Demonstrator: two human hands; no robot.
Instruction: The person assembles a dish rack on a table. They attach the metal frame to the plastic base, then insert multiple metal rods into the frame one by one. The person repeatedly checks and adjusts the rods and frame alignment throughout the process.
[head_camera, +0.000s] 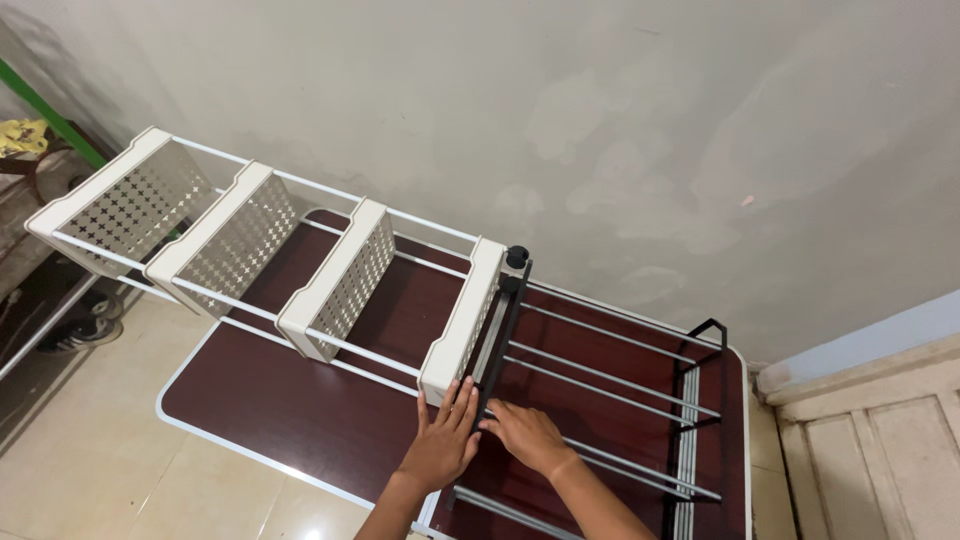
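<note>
In the lower middle of the frame, the left hand (443, 440) lies flat, fingers stretched open, against the nearest white perforated panel (462, 320) of a long white rack (240, 235). The right hand (527, 435) rests beside it, fingers loosely bent on the black metal frame (505, 330) (not clearly gripping it). Both stand on a dark brown table (290, 410).

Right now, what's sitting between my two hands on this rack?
In the head view, the black end frame of the rack stands between the left hand and the right hand, both touching it.
</note>
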